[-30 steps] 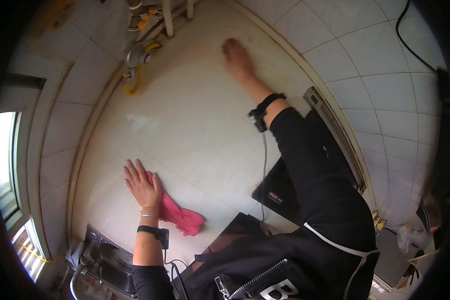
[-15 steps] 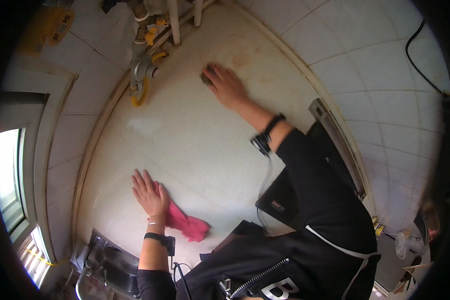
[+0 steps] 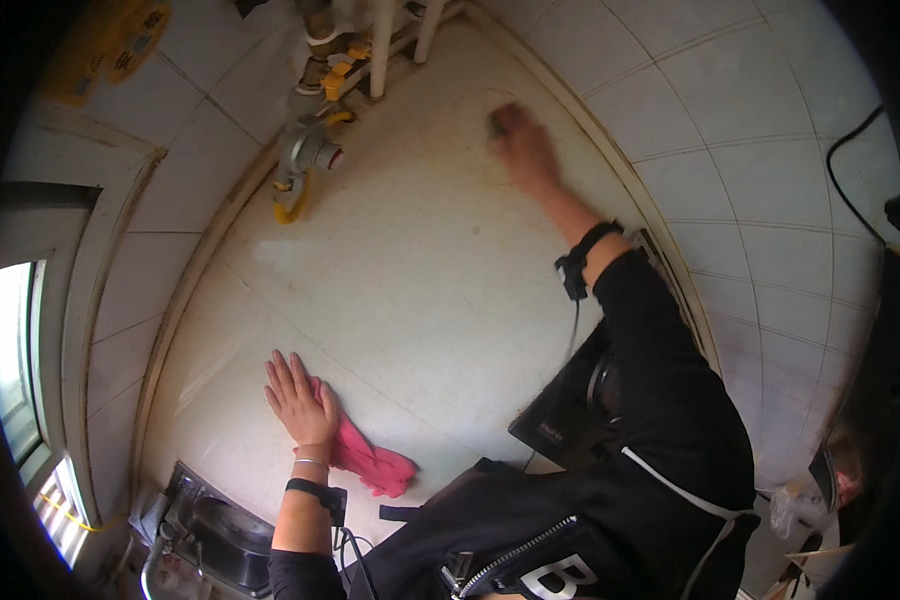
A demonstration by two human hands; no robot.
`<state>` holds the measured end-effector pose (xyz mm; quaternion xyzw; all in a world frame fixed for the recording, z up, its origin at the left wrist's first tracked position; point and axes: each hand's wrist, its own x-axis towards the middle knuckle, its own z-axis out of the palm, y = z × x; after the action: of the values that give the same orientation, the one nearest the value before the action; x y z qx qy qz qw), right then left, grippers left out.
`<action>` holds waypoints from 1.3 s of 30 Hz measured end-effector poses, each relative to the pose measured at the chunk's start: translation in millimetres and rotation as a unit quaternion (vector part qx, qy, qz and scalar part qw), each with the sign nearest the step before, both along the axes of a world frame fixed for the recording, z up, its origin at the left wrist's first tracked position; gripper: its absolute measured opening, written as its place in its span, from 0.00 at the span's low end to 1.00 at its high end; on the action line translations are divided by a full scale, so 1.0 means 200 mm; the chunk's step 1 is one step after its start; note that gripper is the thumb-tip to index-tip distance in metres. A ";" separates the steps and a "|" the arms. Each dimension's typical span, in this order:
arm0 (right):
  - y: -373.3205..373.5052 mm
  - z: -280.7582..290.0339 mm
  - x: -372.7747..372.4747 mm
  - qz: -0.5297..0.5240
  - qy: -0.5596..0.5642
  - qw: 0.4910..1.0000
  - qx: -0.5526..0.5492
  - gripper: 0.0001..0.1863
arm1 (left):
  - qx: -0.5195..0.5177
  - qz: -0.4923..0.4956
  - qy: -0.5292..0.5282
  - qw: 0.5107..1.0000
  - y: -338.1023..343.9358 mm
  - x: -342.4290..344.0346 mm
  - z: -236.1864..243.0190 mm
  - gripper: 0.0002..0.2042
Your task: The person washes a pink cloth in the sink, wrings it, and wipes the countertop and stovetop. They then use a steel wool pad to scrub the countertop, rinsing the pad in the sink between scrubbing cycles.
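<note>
My left hand (image 3: 298, 398) lies flat with fingers stretched on the pale counter (image 3: 350, 290), partly over a crumpled pink cloth (image 3: 372, 452). My right hand (image 3: 526, 145) is at the far part of the counter, blurred, closed on a small dark scrubbing pad (image 3: 498, 123) pressed to the surface beside faint brownish stains. The pad is mostly covered by my fingers.
Gas pipes and a meter valve (image 3: 308, 150) with yellow fittings stand at the back left. A black cooktop (image 3: 550, 425) lies under my right arm. A steel sink (image 3: 220, 525) is at the lower left, a window (image 3: 10, 350) left, tiled walls (image 3: 730, 200) around.
My right hand with the pad moved left and nearer me, then swung back out to the far right. My left hand stayed on the pink cloth, appearing slightly lower in the picture.
</note>
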<state>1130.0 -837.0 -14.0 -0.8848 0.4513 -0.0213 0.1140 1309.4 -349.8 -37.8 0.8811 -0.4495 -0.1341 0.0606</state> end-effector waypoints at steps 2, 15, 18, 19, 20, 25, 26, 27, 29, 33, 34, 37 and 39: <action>-0.13 -0.13 0.04 -0.092 -0.078 0.957 -0.263 0.25 | -0.005 0.002 0.000 1.000 -0.01 0.00 -0.01 0.36; -0.11 -0.18 0.15 -0.015 -0.032 0.998 -0.060 0.24 | 0.003 0.004 -0.003 1.000 0.02 0.01 0.00 0.37; 0.10 -0.25 0.16 0.209 -0.040 0.970 -0.117 0.25 | 0.013 -0.003 -0.008 1.000 0.02 0.00 0.00 0.37; 0.09 -0.26 0.12 0.177 -0.036 0.978 -0.106 0.26 | 0.001 -0.003 -0.006 1.000 0.01 0.00 0.00 0.37; 0.06 -0.27 0.08 0.170 -0.032 0.981 -0.089 0.26 | -0.003 -0.001 -0.004 1.000 0.01 0.00 0.00 0.37; -0.11 -0.29 0.04 -0.016 -0.064 0.977 -0.205 0.25 | -0.008 0.003 -0.005 1.000 0.01 0.00 0.00 0.36; -0.07 -0.25 0.10 -0.016 -0.076 0.980 -0.185 0.27 | -0.006 -0.001 -0.009 1.000 0.02 0.00 0.00 0.36; 0.00 -0.20 0.16 0.032 -0.016 0.994 -0.099 0.28 | -0.007 0.000 -0.009 1.000 0.01 0.00 0.00 0.36; 0.21 -0.13 0.16 0.132 -0.005 0.990 -0.053 0.29 | -0.004 0.001 -0.006 1.000 0.02 0.00 -0.01 0.36; 0.20 -0.08 -0.05 0.063 0.052 0.996 -0.031 0.32 | -0.026 -0.007 -0.011 1.000 0.02 0.00 -0.01 0.36; 0.11 -0.09 -0.09 -0.023 0.038 0.999 -0.017 0.32 | -0.035 -0.005 -0.015 0.999 0.02 0.01 -0.01 0.36; 0.05 -0.26 -0.08 -0.061 -0.016 0.991 -0.121 0.31 | -0.020 0.001 -0.009 1.000 0.02 0.00 -0.01 0.36; 0.09 -0.34 -0.10 0.008 -0.005 0.995 -0.103 0.32 | -0.016 0.007 -0.010 1.000 0.01 0.00 0.00 0.36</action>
<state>1109.0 -818.6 -82.5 -0.8952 0.4392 -0.0716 0.0247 1309.8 -347.4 -38.8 0.8843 -0.4463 -0.1175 0.0710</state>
